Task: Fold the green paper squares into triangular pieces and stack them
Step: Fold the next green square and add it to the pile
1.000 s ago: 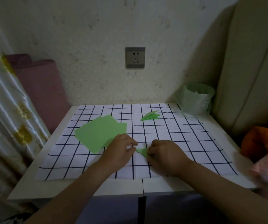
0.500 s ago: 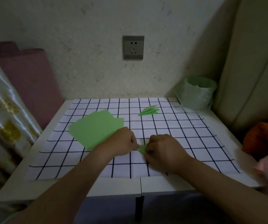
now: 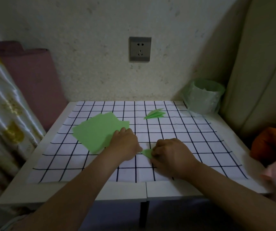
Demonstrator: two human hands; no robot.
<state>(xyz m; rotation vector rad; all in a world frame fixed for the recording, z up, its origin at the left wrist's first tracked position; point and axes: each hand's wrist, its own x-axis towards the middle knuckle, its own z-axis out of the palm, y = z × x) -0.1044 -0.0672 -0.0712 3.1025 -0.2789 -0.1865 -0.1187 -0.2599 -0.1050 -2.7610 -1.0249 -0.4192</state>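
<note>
Closest in, at 6 o'clock on the worktop [image 3: 175, 190]: pinching and pressing a small folded green piece [image 3: 147, 152] under the curled fingers of the right hand [image 3: 170, 153]. Meeting its pointed tip with the left hand [image 3: 125, 145], knuckles up, fingers curled; cannot tell whether gripping or just steadying. Mid-fold by the look of it, not yet stacked. Out at 10 o'clock, just beyond the left hand: a fanned pile of flat green squares [image 3: 97, 130], plenty left to fold. Farther on at 12 o'clock: a short stack of finished triangles [image 3: 154, 114], only a few done. Early going, seemingly
</note>
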